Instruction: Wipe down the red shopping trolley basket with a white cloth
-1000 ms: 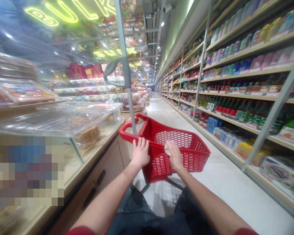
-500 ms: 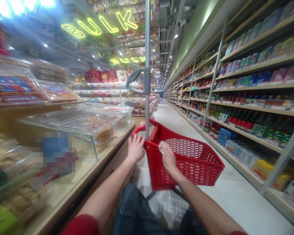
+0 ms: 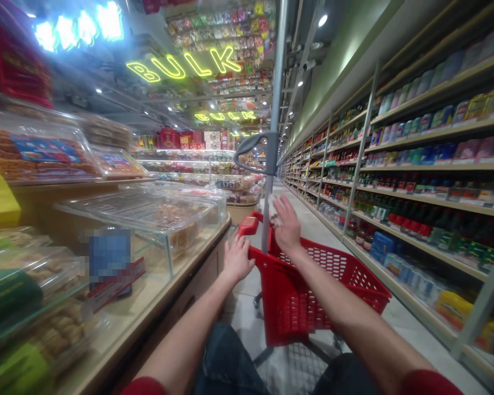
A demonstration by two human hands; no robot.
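A red plastic shopping cart [image 3: 341, 263] with a perforated basket stands in front of me. My left hand [image 3: 239, 259] rests over the near left corner of its rim, just below the red handle [image 3: 249, 225], fingers bent around the edge. My right hand [image 3: 287, 227] presses a crumpled white cloth [image 3: 275, 208] against the lower part of the grey metal pole [image 3: 278, 82] that rises from the cart. Higher on this pole sits a grey loop-shaped bracket [image 3: 255, 153]. The palm side of the right hand is hidden.
On the left runs a display counter with a glass edge [image 3: 169, 255] and clear plastic boxes of food [image 3: 45, 148]. Tall shelves [image 3: 420, 189] of cans and bottles line the right side. A pale floor aisle [image 3: 282, 189] stretches ahead. Yellow neon signs [image 3: 185, 65] hang above.
My right hand has moved up with the cloth from the basket rim to the pole. The view has shifted, so the cart and pole appear farther right and lower. The left hand stays at the cart's corner.
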